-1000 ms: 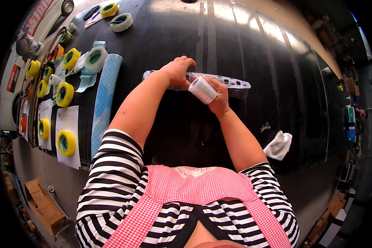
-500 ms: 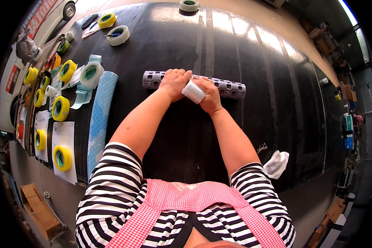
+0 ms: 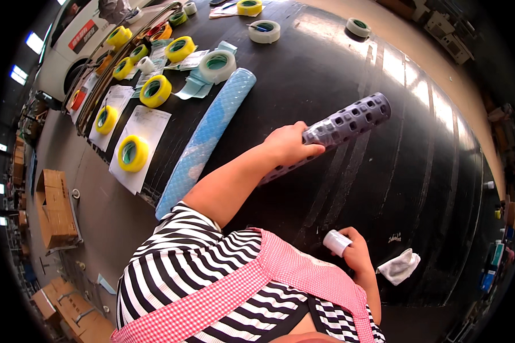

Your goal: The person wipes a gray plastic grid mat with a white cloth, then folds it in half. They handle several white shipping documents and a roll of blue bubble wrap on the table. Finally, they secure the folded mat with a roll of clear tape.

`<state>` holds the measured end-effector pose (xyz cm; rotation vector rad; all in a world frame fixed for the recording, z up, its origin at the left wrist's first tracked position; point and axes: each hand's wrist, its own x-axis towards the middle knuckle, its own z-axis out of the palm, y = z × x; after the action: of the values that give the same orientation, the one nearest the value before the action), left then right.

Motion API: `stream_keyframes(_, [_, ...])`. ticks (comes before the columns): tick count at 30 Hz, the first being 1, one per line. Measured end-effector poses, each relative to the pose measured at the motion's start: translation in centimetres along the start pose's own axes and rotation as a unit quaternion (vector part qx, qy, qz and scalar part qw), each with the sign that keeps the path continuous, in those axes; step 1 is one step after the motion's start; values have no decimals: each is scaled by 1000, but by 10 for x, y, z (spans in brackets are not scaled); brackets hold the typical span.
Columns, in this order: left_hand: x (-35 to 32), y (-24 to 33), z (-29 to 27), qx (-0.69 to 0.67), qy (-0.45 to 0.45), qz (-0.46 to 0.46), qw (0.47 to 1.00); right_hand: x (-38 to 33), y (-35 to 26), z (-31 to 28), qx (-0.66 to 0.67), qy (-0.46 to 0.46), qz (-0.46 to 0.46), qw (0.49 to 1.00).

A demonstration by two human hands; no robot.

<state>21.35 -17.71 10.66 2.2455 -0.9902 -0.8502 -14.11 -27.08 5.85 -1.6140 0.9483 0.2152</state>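
Fingers (image 3: 312, 150) of our left hand (image 3: 286, 146) are wrapped tight around a grey tube full of holes (image 3: 343, 123). We hold it near the middle, and one end points up and away over the shiny black table (image 3: 383, 188). We cannot tell if the near end touches the table, because our arm hides it.

Our right hand (image 3: 357, 254) is low and close to our body. It grips a small white roll (image 3: 336, 242) — the fingers are curled around it. Just beside that hand lies a crumpled white cloth (image 3: 400, 266).

What could go wrong? The tube looks long and we hold it with one hand only, so it could tip and slip out. It is round, so we think it would roll off across the smooth table. The far end could also bump things if we swing it. The little roll could pop out of our fingers if we squeeze it badly.

To the left of the tube lies a long blue bubble-wrap roll (image 3: 209, 134). Past it are many yellow tape rolls (image 3: 133, 153) on white paper sheets (image 3: 149, 123), and some whitish tape rolls (image 3: 216, 66) too.

The table is big, dark and glossy — light shines on it in stripes. Around it we see a grey floor (image 3: 103, 211) with brown cardboard boxes (image 3: 57, 208) on the left. It looks like a workshop.
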Motion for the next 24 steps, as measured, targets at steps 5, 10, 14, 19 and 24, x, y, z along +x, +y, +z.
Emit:
stream_keyframes(5, [-106, -89, -7, -274, -79, -85, 955, -38, 1, 5, -27, 89, 65, 994])
stream_keyframes(10, [-166, -128, -1, -242, 24, -77, 967, -36, 9, 18, -64, 117, 65, 989])
stream_keyframes(14, [-178, -139, 2, -214, 87, -61, 971, -42, -2, 26, -79, 112, 65, 988])
stream_keyframes(19, [-163, -126, 13, -169, 106, -41, 979, -49, 11, 37, -54, 115, 51, 991])
stream_keyframes(24, [-159, -100, 24, -278, 12, -20, 960, -58, 13, 47, -39, 142, 37, 988])
